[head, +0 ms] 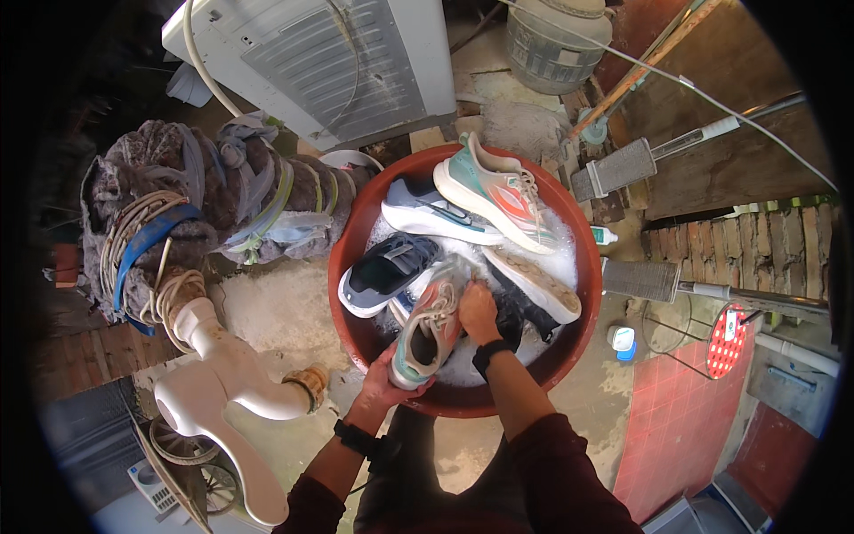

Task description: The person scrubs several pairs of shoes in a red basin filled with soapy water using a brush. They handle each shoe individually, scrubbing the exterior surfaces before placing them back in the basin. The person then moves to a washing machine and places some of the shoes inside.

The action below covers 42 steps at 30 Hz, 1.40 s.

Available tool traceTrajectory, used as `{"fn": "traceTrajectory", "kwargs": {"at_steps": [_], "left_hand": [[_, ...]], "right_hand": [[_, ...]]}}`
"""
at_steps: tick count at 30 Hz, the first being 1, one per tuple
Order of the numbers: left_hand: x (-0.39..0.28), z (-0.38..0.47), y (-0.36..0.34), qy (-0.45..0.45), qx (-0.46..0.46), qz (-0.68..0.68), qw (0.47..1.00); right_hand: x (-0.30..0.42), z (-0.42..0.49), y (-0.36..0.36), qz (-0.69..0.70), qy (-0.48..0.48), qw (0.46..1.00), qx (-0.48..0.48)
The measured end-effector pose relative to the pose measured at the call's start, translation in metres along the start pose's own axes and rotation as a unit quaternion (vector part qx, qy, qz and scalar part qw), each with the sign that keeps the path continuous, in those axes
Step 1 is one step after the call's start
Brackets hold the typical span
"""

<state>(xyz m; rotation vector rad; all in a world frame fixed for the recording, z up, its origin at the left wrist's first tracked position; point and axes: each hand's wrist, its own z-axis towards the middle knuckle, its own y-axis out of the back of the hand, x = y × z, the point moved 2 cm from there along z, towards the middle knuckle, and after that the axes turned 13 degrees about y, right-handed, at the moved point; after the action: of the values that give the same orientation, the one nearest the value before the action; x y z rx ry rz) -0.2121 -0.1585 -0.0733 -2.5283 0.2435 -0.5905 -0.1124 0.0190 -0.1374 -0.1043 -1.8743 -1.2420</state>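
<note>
A red plastic basin (pixel 587 280) of soapy water holds several sneakers. My left hand (pixel 392 379) grips the heel of a beige, coral and mint sneaker (pixel 427 334), its toe pointing away from me. My right hand (pixel 478 312) is at that shoe's right side near the toe, fingers bent; what its fingertips hold is hidden. A matching sneaker (pixel 494 190) rests at the basin's far side beside a blue-grey one (pixel 434 213). A dark blue sneaker (pixel 387 270) lies at the left, and a shoe with its tan sole up (pixel 537 284) at the right.
A white pump-like fixture (pixel 217 374) with a long handle stands at left, below a cloth-wrapped pipe (pixel 267 193). A white appliance (pixel 347 60) and a lidded barrel (pixel 557 50) are beyond the basin. Flat mops (pixel 640 280), a bottle (pixel 604 235) and a red stool (pixel 726 340) are at right.
</note>
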Motion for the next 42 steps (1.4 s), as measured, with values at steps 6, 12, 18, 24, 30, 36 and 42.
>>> {"fn": "traceTrajectory", "kwargs": {"at_steps": [6,12,18,24,30,36,42], "left_hand": [[-0.003,0.004,0.004,-0.007,-0.038,-0.031,0.999],[-0.004,0.006,-0.003,0.023,0.007,-0.020,1.000],[-0.004,0.005,-0.001,-0.014,0.009,0.001,1.000],[0.001,0.009,0.005,-0.108,-0.028,0.118,0.987],[0.019,0.004,0.002,-0.160,-0.133,0.116,0.971],[0.044,0.002,-0.019,-0.302,-0.220,0.194,0.907],[0.044,0.006,-0.028,-0.351,-0.228,0.235,0.877]], "right_hand": [[0.019,-0.059,-0.006,-0.016,-0.081,0.974,0.211],[0.042,-0.016,0.027,-0.004,-0.024,0.999,0.046],[0.044,-0.051,0.027,0.024,-0.081,0.982,0.169],[-0.016,0.019,-0.007,0.040,0.071,0.997,0.009],[0.027,-0.042,0.057,0.007,0.080,0.981,0.176],[0.014,0.005,0.075,-0.149,0.109,0.972,0.147],[0.010,-0.040,0.092,-0.192,0.163,0.955,0.155]]}}
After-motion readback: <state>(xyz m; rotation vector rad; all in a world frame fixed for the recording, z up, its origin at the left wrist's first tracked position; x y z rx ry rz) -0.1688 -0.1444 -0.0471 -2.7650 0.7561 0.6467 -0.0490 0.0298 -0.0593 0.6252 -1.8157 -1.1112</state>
